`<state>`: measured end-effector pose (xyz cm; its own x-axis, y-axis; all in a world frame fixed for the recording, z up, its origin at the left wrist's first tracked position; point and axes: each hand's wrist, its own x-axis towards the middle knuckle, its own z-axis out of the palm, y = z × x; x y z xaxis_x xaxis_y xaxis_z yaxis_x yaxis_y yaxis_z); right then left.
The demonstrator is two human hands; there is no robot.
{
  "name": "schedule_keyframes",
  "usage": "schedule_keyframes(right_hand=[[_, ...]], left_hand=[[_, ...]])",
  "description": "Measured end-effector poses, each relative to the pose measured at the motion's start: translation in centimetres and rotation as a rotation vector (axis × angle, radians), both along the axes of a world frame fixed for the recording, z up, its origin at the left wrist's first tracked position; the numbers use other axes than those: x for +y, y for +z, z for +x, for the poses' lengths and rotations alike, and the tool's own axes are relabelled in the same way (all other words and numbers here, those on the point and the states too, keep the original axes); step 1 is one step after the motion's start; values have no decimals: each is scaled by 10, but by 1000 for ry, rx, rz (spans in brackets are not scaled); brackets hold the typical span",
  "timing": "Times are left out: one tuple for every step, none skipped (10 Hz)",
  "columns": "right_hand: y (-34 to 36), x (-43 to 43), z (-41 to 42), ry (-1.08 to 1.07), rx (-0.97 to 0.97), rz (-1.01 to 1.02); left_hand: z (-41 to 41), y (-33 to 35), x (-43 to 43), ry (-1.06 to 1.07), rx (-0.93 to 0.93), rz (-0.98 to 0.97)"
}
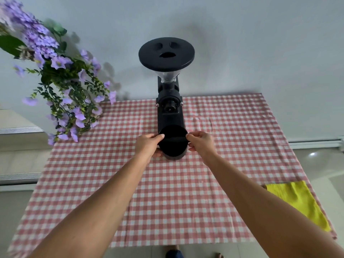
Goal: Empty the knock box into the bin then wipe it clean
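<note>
A round black knock box (pixel 173 146) with a bar across its mouth stands on the red-and-white checked tablecloth (pixel 167 192), right in front of a black coffee grinder (pixel 168 101). My left hand (pixel 149 145) grips its left side, thumb on the rim. My right hand (pixel 200 142) holds the right side, fingertips on the rim. The inside of the box is too dark to make out. A yellow cloth (pixel 299 202) lies at the table's right edge. No bin is in view.
Purple artificial flowers (pixel 61 84) hang over the table's far left corner. The grinder's wide black hopper lid (pixel 166 54) rises behind the box against a pale wall. Tiled floor shows on the right; a foot shows below the table's near edge.
</note>
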<state>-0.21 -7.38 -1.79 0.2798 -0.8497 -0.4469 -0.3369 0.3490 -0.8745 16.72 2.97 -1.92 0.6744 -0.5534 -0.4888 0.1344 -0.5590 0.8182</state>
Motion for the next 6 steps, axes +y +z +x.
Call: schedule_keyframes(right_hand=[[-3,0,1,1,23,2],[-9,1,0,-15,25,-4],[-10,3,0,-23,21,-16],[-10,2,0,-12,19,-18],[-7,4,-3,9,40,-10],[-7,9,-9,9,92,-68]], left_hand=[[1,-4,-1,-7,-19,10],[2,-8,-1,-11,-26,-1],[0,-10,1,-5,-18,-21],[-1,-11,1,-3,-22,-43],[-6,-5,5,0,-40,-21],[-11,-3,9,11,-186,55]])
